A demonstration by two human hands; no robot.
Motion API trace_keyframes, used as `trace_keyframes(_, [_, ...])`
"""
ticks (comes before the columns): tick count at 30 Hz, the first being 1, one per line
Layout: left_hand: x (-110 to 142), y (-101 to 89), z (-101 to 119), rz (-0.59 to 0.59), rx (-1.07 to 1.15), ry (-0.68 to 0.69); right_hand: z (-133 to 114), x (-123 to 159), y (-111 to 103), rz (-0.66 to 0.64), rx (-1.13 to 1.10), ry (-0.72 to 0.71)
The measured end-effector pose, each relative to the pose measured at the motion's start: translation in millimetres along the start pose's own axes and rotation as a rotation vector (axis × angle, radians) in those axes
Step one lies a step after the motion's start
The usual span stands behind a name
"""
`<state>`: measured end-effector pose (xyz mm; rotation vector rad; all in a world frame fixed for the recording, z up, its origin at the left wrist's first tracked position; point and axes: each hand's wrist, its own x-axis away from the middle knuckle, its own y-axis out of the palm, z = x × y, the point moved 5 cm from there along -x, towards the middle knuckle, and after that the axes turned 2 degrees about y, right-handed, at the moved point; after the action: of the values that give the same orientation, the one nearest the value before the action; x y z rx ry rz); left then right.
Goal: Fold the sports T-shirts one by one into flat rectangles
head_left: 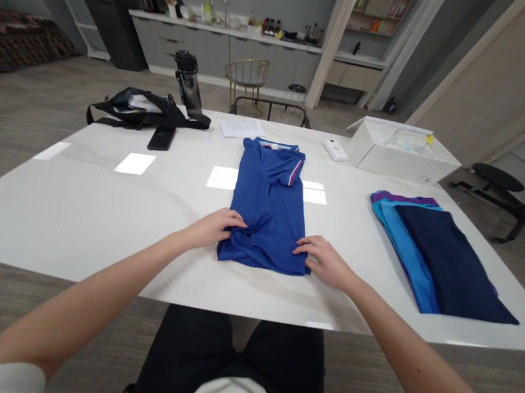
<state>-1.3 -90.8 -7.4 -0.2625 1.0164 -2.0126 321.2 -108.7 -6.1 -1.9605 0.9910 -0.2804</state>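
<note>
A blue short-sleeved shirt (271,191) lies lengthwise on the table before me, its sides folded inward and its collar at the far end. One sleeve with a red and white striped cuff rests on top at the right. Near the hem the cloth is rumpled. My left hand (214,227) grips the shirt's lower left edge, thumb beneath and fingers over the cloth. At the lower right edge, my right hand (325,260) pinches the fabric, its fingertips partly hidden by the cloth.
To the right lies a stack of folded clothes (454,264), dark navy on top. A white box (401,160), a white remote-like device (335,150) and a paper sheet (243,128) sit farther back. Back left are a black phone (161,138), black bag (140,108) and bottle (188,83).
</note>
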Motion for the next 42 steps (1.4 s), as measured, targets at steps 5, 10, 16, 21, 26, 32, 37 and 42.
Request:
trace_keyframes(5, [-15.7,-3.1,3.0,0.12,0.309,-0.091,6.5,-12.7,-9.0,0.175,-0.206,0.234])
trace_keyframes(10, [-36.7,-2.1,-22.3,0.57,0.997,-0.507,34.6,-43.0,-19.4,0.408,-0.457,0.611])
trace_keyframes(16, [-47.7,14.5,-49.9,0.369,1.114,-0.89,74.4,-66.8,-8.2,0.19,-0.435,0.896])
trace_keyframes(21, [-56.9,7.3,-41.4,0.42,1.121,-0.785,72.8,-75.6,-5.4,0.253,-0.593,0.699])
trace_keyframes(26, [-77.2,-13.9,-30.6,0.286,1.289,-0.623,53.6,-88.9,-20.9,0.349,-0.76,0.535])
trace_keyframes(32, [-140.4,-83.1,-57.0,0.31,1.19,-0.481,48.4,-151.8,-69.2,0.356,-0.845,0.457])
trace_keyframes(37, [-235.4,-141.2,-118.6,0.485,1.021,-0.453,98.2,-244.2,-114.3,0.403,-0.964,0.431])
trace_keyframes(42, [-299.4,-131.4,-197.8,0.511,0.873,-0.604,191.1,-319.0,-96.6,0.479,-0.943,0.666])
